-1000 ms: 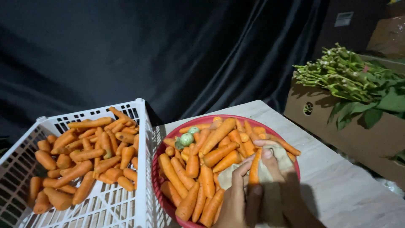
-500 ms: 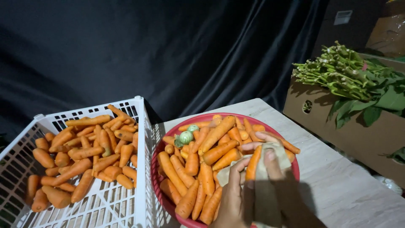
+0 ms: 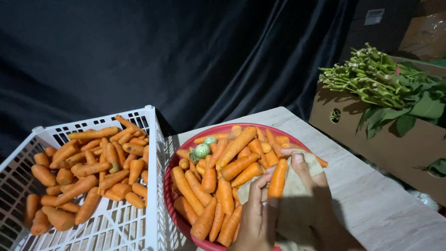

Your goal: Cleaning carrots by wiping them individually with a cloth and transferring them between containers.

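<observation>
Over the near right side of a red bowl (image 3: pixel 173 214) heaped with carrots (image 3: pixel 223 179), both my hands hold one carrot (image 3: pixel 278 179) upright. My left hand (image 3: pixel 257 216) grips its lower end from the left. My right hand (image 3: pixel 310 197), wrapped in a beige cloth (image 3: pixel 297 197), presses on the carrot from the right with the thumb near its top. Two small green round vegetables (image 3: pixel 202 149) lie among the carrots at the bowl's far left.
A white plastic crate (image 3: pixel 114 227) with several carrots (image 3: pixel 88 169) stands left of the bowl. At the right a cardboard box (image 3: pixel 385 144) carries leafy green stalks (image 3: pixel 385 83). A pale wooden table (image 3: pixel 371 204) bears it all, and a black cloth backdrop (image 3: pixel 162 56) hangs behind.
The carrot has stayed upright between my hands over the bowl. My right thumb and the cloth have shifted slightly along it. The bowl and crate have not moved.
</observation>
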